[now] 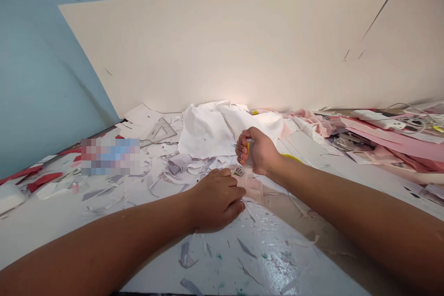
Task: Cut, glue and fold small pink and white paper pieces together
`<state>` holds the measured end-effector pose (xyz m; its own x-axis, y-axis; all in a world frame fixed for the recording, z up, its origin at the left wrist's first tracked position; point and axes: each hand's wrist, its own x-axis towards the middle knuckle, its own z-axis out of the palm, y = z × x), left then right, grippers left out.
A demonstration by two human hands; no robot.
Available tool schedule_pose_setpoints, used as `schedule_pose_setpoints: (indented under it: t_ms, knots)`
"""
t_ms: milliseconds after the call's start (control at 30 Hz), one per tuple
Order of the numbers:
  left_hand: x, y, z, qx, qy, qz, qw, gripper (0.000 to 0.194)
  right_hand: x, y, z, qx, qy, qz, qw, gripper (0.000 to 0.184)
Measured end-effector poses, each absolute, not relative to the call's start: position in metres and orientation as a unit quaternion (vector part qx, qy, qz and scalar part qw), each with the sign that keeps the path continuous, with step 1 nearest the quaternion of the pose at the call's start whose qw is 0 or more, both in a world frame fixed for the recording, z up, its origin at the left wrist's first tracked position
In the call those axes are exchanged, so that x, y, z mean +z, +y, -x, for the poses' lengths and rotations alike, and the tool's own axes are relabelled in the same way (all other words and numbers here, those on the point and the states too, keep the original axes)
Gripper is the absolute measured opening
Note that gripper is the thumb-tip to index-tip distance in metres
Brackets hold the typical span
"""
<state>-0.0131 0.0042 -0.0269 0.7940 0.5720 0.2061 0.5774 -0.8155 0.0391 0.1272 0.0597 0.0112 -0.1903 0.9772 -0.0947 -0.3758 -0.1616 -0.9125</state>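
Note:
My right hand (258, 152) is closed in a fist around a small tool (247, 149) with a yellow part. A thin metal tip sticks out past the fingers; the rest is hidden, so its exact kind cannot be made out. Lower and to the left, my left hand (220, 199) presses down with curled fingers on a pale pink piece (255, 190) of fabric or paper on the white table (277, 249). Just beyond those fingertips lies a small label with a barcode (238, 170), close below my right fist.
Crumpled white cloth (211, 129) lies behind my hands. A clear set square (160, 130) and many paper scraps spread to the left. Pink sheets (391, 141) and a white power strip (378, 119) are piled on the right. A pale panel (236, 51) stands along the back.

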Motion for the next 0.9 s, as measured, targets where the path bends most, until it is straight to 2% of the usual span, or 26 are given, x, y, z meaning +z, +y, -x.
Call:
schedule_pose_setpoints:
  t_ms: [900]
  knots:
    - [-0.0278, 0.0062, 0.012, -0.109, -0.294, 0.95, 0.016, 0.022, 0.0038, 0.0633, -0.1281, 0.667, -0.402, 0.366, 0.51, 0.023]
